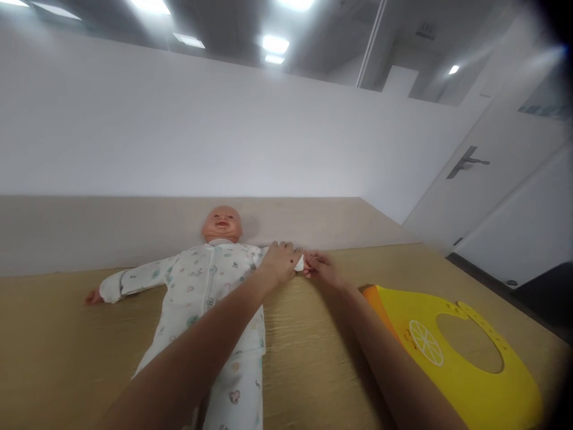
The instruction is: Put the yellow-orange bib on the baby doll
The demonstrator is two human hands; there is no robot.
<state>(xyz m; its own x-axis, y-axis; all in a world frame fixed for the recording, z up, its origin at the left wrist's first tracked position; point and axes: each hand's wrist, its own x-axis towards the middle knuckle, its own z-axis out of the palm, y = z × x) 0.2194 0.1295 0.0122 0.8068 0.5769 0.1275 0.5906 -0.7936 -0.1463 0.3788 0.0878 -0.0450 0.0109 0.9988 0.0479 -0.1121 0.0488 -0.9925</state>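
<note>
Clock centre: middle of the view; noon points to the top.
Yellow bib: 4 o'clock, flat on the table; orange edge at its left, printed citrus slice, neck opening with a row of holes along the strap. Well apart from both hands; right forearm passes just beside it.
Table: wood-toned, faint grain, spreading from 8 o'clock round to 4.
Baby doll: 8 o'clock, on its back, head uppermost, arms spread. White top and trousers, small green and pink prints. Left forearm crosses its body and hides part of it.
Right hand: between 5 and 6 o'clock; fingers closed on the doll's small hand at the cuff.
Left hand: 6 o'clock, back of hand up, laid over the doll's sleeve. Underside hidden; cannot tell how far the fingers close.
Doll's other hand: far out toward 8 o'clock, poking from its cuff, untouched.
Doll's head: bare, 9 o'clock, before a pale strip.
Wall: white, across noon.
Door handle: metal lever, between 2 and 3 o'clock.
Ceiling lights: bright panels, noon and toward 11.
</note>
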